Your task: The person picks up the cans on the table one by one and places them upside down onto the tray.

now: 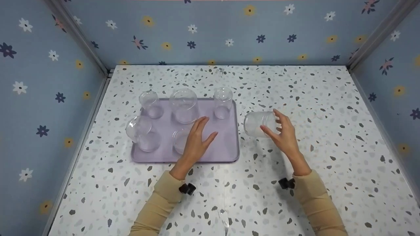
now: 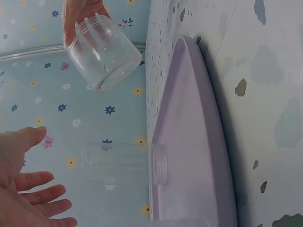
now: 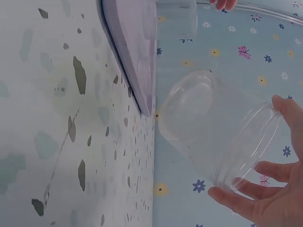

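Observation:
My right hand (image 1: 284, 132) grips a clear wide-mouthed jar (image 1: 259, 124) by its rim, thumb and fingers spread around the mouth. The jar lies tipped on its side in the air, base toward the tray, as the right wrist view shows too (image 3: 213, 127). Over the lilac tray (image 1: 223, 147) hovers my left hand (image 1: 196, 141), fingers extended and holding nothing. Beneath it, a clear container (image 1: 178, 139) is partly hidden. Farther back on the tray stand a large clear jar (image 1: 184, 106) and a tall narrow clear glass (image 1: 223, 103).
Toward the tray's left side are two more clear vessels, a smaller glass (image 1: 151, 105) behind and a rounder one (image 1: 144, 134) in front. The speckled white table (image 1: 315, 98) extends around the tray. Flowered blue panels (image 1: 223, 32) enclose the back and sides.

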The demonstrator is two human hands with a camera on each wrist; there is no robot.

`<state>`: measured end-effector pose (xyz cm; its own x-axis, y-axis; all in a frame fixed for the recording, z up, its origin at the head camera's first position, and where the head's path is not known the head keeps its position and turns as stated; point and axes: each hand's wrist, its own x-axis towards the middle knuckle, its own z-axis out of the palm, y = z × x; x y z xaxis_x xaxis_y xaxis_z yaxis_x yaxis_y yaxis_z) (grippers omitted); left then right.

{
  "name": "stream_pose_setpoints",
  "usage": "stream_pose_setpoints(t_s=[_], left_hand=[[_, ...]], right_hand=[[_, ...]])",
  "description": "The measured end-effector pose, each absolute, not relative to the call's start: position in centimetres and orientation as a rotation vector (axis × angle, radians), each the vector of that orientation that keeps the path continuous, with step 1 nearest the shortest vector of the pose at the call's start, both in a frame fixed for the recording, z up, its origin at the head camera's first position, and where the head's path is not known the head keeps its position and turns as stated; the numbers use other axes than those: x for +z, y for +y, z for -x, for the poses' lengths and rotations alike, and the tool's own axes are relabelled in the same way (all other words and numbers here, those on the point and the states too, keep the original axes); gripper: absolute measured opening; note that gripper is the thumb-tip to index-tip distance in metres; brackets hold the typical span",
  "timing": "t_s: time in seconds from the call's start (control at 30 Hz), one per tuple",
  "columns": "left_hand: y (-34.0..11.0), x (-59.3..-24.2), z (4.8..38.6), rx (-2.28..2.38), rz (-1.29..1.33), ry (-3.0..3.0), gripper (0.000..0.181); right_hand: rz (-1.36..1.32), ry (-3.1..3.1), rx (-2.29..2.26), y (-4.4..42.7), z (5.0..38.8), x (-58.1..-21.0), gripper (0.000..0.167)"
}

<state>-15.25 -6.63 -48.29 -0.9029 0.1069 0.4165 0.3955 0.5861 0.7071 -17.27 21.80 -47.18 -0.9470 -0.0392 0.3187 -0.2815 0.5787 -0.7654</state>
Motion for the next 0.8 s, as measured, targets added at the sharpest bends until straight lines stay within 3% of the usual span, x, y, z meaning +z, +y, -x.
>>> stream_pose_setpoints(t_s=[0.23,0.8], left_hand=[[-6.2,-48.9,15.0,-1.383,0.450,-2.480,0.051],[-4.9,-49.4,14.9,-1.564,0.648,-2.478,0.073]], right_hand=[[-0.292,-2.546,1.386,20.7,16.6,-47.3,0.064],[-0.302,-2.531,1.689,17.5,14.7,-46.2,0.051]])
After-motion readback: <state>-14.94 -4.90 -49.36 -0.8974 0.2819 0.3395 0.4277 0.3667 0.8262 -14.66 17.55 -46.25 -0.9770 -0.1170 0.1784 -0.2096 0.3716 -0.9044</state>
